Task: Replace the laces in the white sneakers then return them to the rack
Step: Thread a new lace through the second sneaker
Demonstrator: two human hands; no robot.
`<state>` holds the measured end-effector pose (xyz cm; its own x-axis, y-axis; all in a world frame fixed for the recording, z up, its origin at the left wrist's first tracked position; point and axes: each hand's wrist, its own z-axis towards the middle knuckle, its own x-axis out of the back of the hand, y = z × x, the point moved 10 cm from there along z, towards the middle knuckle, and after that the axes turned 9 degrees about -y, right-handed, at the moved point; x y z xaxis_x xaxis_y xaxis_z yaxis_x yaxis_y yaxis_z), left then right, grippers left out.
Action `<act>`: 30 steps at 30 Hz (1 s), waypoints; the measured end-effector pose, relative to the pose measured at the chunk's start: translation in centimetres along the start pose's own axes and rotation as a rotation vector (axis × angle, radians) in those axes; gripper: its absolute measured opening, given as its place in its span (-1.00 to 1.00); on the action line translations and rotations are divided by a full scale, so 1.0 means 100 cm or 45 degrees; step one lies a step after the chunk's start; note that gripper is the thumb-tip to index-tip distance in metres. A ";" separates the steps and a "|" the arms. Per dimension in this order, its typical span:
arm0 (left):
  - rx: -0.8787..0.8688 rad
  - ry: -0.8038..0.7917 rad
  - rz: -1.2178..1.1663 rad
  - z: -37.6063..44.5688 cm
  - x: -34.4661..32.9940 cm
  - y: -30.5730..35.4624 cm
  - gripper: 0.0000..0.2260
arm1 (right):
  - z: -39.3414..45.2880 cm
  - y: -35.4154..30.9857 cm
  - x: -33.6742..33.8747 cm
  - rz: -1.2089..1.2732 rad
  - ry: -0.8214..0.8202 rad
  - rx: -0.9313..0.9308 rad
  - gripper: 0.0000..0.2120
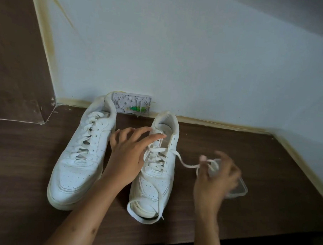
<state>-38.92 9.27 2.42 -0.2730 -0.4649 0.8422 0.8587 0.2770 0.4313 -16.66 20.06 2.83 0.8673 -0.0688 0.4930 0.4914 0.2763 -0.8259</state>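
Two white sneakers stand side by side on a dark wooden surface, toes toward me. The left sneaker [81, 153] is fully laced. The right sneaker [155, 180] is laced part way up. One end of its white lace [182, 161] runs off to the right, and the other end lies across the toe. My left hand [131, 153] hovers over the right sneaker's tongue with fingers spread, holding nothing. My right hand [218, 175], blurred by motion, pinches the free lace end to the right of the shoe.
A clear plastic container [238, 188] lies on the wooden surface [10, 165] under my right hand. A small wall box [131, 103] with a green plug sits behind the shoes at the foot of the white wall. The surface's front edge runs close below the shoes.
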 end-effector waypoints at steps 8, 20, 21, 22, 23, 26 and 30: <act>0.000 0.039 -0.054 0.000 0.000 0.001 -0.44 | -0.019 -0.034 -0.061 -0.174 -0.464 0.320 -0.89; 0.040 0.032 -0.160 0.000 0.012 -0.006 -0.75 | -0.005 -0.010 -0.028 -0.004 -0.160 0.150 -0.81; 0.060 -0.006 -0.203 0.001 0.012 -0.010 -0.74 | -0.005 -0.012 -0.032 -0.022 -0.214 0.166 -0.79; 0.065 -0.048 -0.227 0.001 0.011 -0.012 -0.69 | -0.006 -0.014 -0.036 -0.036 -0.276 0.184 -0.80; 0.052 -0.080 -0.218 0.001 0.009 -0.013 -0.63 | -0.007 -0.017 -0.041 -0.044 -0.351 0.201 -0.81; -0.017 -0.169 -0.232 0.002 0.000 -0.014 -0.63 | -0.013 -0.021 -0.061 -0.077 -0.570 0.234 -0.80; -0.066 -0.228 -0.695 0.006 -0.005 -0.021 -0.67 | -0.016 -0.021 -0.073 -0.034 -0.656 0.264 -0.75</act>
<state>-40.81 9.48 1.30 -0.7482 -0.3779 0.5454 0.5913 -0.0068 0.8064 -23.91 18.41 0.48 0.6785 0.3848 0.6257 0.4416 0.4671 -0.7661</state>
